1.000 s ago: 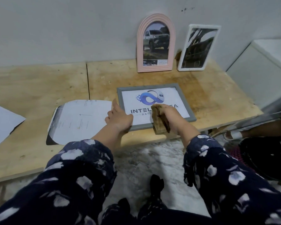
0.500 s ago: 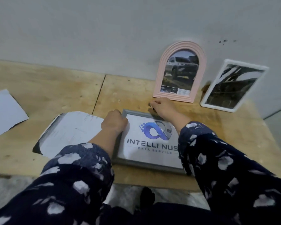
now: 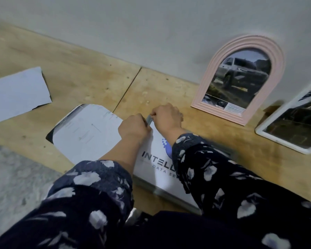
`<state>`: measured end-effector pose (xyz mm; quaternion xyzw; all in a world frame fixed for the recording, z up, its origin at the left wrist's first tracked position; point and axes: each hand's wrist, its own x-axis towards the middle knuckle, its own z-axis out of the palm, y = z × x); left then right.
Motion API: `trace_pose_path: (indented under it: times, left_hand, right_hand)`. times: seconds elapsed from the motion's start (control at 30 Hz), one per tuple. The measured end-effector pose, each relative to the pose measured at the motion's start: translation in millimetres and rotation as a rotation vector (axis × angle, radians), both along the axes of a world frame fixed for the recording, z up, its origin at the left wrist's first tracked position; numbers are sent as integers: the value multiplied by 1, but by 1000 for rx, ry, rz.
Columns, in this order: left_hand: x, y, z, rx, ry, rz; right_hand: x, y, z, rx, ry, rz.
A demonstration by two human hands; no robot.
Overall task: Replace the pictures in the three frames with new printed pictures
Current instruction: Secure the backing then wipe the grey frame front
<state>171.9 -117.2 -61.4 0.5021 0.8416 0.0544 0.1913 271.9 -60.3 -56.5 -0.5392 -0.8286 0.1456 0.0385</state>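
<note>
Grey frame (image 3: 171, 192) flat, logo print inside, both hands gripping far corner.

Pink frame (image 3: 207, 97) just beyond hands.

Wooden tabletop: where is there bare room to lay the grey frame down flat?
Bare wood lies along the wall, between the left paper sheet and the pink arched frame. Crowded: both hands grip the grey frame beside the cut sheet; the white frame fills the right.
</note>
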Motion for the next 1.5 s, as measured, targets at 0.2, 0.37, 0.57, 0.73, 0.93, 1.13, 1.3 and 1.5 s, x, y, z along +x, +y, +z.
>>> trace_pose_path:
  times: [0.2, 0.37, 0.57, 0.73, 0.93, 1.13, 1.3, 1.5]
  left_hand:
    - [12, 1, 2, -34, 113, -23]
    - [16, -1, 3, -48, 157, -31]
    - [20, -1, 6, -91, 179, -41]
    - [25, 2, 5, -127, 202, -35]
    - [25, 3, 3, -143, 210, -25]
    - [25, 3, 2, -132, 232, -30]
    - [26, 2, 1, -119, 249, -27]
    - [20, 5, -3, -131, 241, -33]
  right_hand:
    - [13, -5, 2, 34, -19, 13]
    - [52, -15, -6, 63, -19, -41]
    - [97, -26, -11, 74, -74, -126]
    - [136, -36, -10, 28, -106, -201]
    - [178, -54, -7, 56, -91, -340]
    - [214, -61, -21, 5, 51, -497]
    - [219, -70, -24, 26, 230, -722]
    - [236, -76, -20, -57, 618, -1112]
